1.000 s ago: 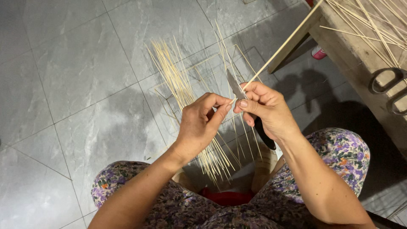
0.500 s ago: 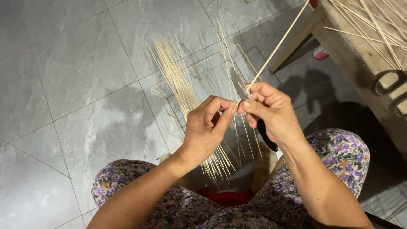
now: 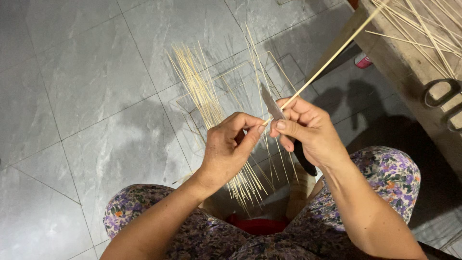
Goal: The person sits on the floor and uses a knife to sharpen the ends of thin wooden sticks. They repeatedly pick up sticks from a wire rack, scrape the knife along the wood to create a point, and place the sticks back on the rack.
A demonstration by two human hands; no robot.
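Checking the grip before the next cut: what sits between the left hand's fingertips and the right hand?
In the head view, the knife blade and the near end of the thin bamboo strip lie between the left hand and right hand.

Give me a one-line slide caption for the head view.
Right hand holds a knife against a thin bamboo stick pinched by the left hand, over a stick bundle.

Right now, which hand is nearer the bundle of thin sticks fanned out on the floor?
Left. The left hand hovers right over the bundle of sticks; the right hand, gripping the knife, sits further to its right.
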